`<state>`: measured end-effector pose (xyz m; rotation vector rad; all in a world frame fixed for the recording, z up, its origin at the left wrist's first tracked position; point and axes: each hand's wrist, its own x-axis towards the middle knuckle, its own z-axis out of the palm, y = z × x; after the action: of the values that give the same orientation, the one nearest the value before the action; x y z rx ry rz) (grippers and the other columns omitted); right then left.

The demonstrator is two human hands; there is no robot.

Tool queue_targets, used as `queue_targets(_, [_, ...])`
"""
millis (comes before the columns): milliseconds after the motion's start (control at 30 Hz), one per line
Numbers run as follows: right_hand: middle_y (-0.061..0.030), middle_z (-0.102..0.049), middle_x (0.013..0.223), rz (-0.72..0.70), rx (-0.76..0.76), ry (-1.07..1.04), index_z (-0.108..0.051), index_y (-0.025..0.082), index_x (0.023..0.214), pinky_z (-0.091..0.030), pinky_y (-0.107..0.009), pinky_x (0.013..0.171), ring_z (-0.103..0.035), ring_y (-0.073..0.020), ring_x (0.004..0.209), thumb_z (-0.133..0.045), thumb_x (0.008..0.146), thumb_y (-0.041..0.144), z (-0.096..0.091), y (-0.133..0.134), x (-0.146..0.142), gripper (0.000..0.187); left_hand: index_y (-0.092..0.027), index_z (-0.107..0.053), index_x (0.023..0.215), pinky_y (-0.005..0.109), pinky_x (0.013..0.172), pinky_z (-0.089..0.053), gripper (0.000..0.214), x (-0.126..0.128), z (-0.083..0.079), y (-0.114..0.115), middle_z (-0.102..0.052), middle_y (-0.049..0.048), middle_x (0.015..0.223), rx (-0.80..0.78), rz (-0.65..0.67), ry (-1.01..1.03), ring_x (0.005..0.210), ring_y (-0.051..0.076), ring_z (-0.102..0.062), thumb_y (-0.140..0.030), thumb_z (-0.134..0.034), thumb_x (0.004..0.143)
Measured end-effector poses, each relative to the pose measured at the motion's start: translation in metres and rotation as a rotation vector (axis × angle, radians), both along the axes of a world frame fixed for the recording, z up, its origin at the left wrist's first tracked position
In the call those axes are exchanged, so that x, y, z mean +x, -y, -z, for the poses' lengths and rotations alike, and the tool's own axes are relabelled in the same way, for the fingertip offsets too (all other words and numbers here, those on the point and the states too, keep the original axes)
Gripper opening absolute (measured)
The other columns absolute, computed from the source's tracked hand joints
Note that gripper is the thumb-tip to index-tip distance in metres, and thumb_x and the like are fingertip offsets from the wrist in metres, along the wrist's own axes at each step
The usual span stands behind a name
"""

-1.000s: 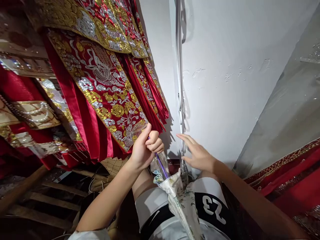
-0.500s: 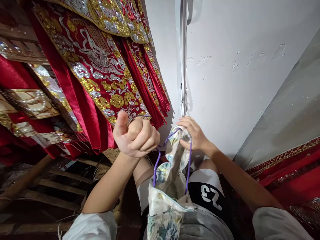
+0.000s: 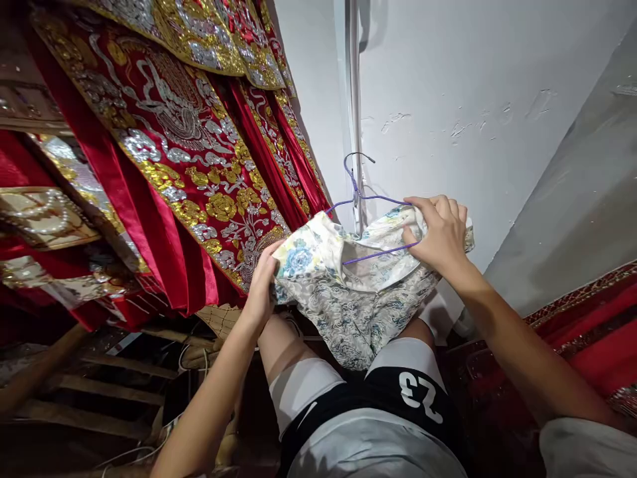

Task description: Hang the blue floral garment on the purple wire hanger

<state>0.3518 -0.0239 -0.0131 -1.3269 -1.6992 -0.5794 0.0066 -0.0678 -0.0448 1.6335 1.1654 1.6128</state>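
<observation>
Two bare hands hold a floral garment (image 3: 343, 325) w/ a purple wire hanger (image 3: 354, 186) inside it, out over the person's lap. Left hand (image 3: 259, 289): fingers closed on the garment's left end, thumb along the top edge. Right hand (image 3: 440, 236): fingers bent over the right shoulder & gripping cloth, thumb at the neckline, by the right end of the hanger's lower bar. Can't tell how hard either one presses.

Garment is white w/ blue flowers up top, greyish swirl print below (neckline gapes open, so the lower bar shows across it). Hanger's upper arms rise past the cloth on the far side; hook is up, dark tip to the right, in front of a metal strip (image 3: 350, 86) on the white wall (image 3: 448, 73). Can't tell if hook & strip touch.

Far left: a red costume (image 3: 194, 172) w/ gold & silver embroidery hangs beside the left hand; pearl strings (image 3: 47, 222) etc. further left. Near left, low down: wooden slats (image 3: 107, 395) & a pale cable (image 3: 139, 457). Near: black-and-white shorts (image 3: 333, 415) w/ "23" on the right leg. Right: grey sheeting (image 3: 562, 199), w/ red cloth (image 3: 607, 342) below.
</observation>
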Motion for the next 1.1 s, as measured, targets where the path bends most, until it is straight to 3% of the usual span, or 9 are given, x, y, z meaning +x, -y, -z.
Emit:
queue_targets(67, [-0.013, -0.056, 0.112, -0.037, -0.002, 0.037, -0.061, 0.025, 0.134, -0.036, -0.054, 0.099, -0.05, -0.038, 0.111, -0.059, 0.083, 0.025, -0.01, -0.006, -0.012, 0.051, -0.022, -0.062, 0.126, 0.039, 0.104, -0.052, 0.054, -0.003, 0.015, -0.002, -0.068, 0.0104, 0.13, 0.067, -0.167, -0.001, 0.124, 0.029, -0.063, -0.062, -0.056, 0.091])
queue_targets(167, [-0.0131, -0.055, 0.114, -0.092, -0.014, 0.092, -0.061, 0.025, 0.134, -0.034, -0.055, 0.1, -0.049, -0.0378, 0.112, -0.058, 0.084, 0.025, -0.023, -0.018, -0.026, 0.05, -0.021, -0.063, 0.12, 0.037, 0.103, -0.052, 0.047, 0.002, 0.032, -0.005, -0.07, 0.0103, 0.122, 0.143, -0.326, 0.085, 0.12, 0.027, -0.065, -0.059, -0.053, 0.094])
queue_targets(267, [-0.0135, -0.055, 0.112, -0.083, -0.036, 0.087, -0.063, 0.024, 0.132, -0.035, -0.054, 0.098, -0.049, -0.0373, 0.111, -0.057, 0.085, 0.026, -0.026, -0.028, -0.024, 0.048, -0.023, -0.062, 0.118, 0.034, 0.096, -0.055, 0.045, 0.01, 0.045, -0.005, -0.071, 0.0093, 0.119, 0.12, -0.285, 0.195, 0.116, 0.024, -0.067, -0.06, -0.052, 0.093])
queue_targets(400, [-0.0142, -0.057, 0.11, 0.004, -0.053, -0.011, -0.065, 0.022, 0.129, -0.039, -0.055, 0.097, -0.052, -0.0377, 0.109, -0.06, 0.084, 0.027, -0.012, -0.022, -0.007, 0.045, -0.023, -0.064, 0.103, 0.031, 0.081, -0.057, 0.046, 0.025, 0.074, 0.001, -0.073, 0.0065, 0.099, -0.078, -0.158, 0.33, 0.096, 0.022, -0.071, -0.062, -0.071, 0.079])
queue_targets(567, [-0.0159, -0.057, 0.12, 0.013, -0.117, -0.04, -0.058, 0.02, 0.14, -0.041, -0.061, 0.104, -0.053, -0.0404, 0.119, -0.064, 0.076, 0.016, 0.024, -0.001, -0.005, 0.065, -0.016, -0.071, 0.104, 0.037, 0.098, -0.054, 0.049, 0.067, 0.12, 0.005, -0.076, 0.0107, 0.109, -0.262, -0.083, 0.366, 0.11, 0.028, -0.07, -0.053, -0.082, 0.073])
queue_targets(733, [-0.0117, -0.048, 0.154, -0.278, -0.122, -0.242, -0.038, 0.022, 0.159, -0.035, -0.053, 0.123, -0.041, -0.0313, 0.147, -0.048, 0.068, -0.001, 0.066, -0.007, -0.014, 0.094, -0.013, -0.071, 0.118, 0.042, 0.11, -0.048, 0.057, 0.098, 0.156, 0.005, -0.074, 0.0153, 0.126, -0.295, -0.182, 0.57, 0.127, 0.032, -0.065, -0.05, -0.081, 0.076])
queue_targets(900, [-0.0065, -0.046, 0.16, -0.495, -0.067, -0.628, -0.038, 0.022, 0.16, -0.034, -0.047, 0.126, -0.039, -0.0252, 0.151, -0.042, 0.077, 0.001, 0.087, -0.015, -0.051, 0.086, -0.014, -0.073, 0.12, 0.043, 0.116, -0.043, 0.055, 0.09, 0.166, 0.012, -0.072, 0.0143, 0.131, -0.312, -0.207, 0.591, 0.132, 0.032, -0.061, -0.047, -0.082, 0.077])
queue_targets(1000, [-0.0053, -0.043, 0.163, -0.677, -0.145, -0.734, -0.037, 0.024, 0.16, -0.034, -0.045, 0.127, -0.037, -0.0242, 0.153, -0.045, 0.084, 0.007, 0.097, -0.004, -0.087, 0.079, -0.012, -0.074, 0.116, 0.044, 0.113, -0.046, 0.057, 0.082, 0.166, 0.016, -0.074, 0.0155, 0.126, -0.359, -0.192, 0.604, 0.127, 0.033, -0.065, -0.046, -0.085, 0.072])
queue_targets(1100, [-0.0108, -0.049, 0.158, -0.874, -0.263, -0.857, -0.041, 0.023, 0.155, -0.041, -0.045, 0.121, -0.048, -0.0258, 0.145, -0.053, 0.088, 0.018, 0.125, 0.014, -0.112, 0.068, -0.01, -0.075, 0.114, 0.047, 0.108, -0.049, 0.06, 0.076, 0.169, 0.019, -0.076, 0.0166, 0.12, -0.41, -0.085, 0.592, 0.119, 0.035, -0.069, -0.045, -0.088, 0.066])
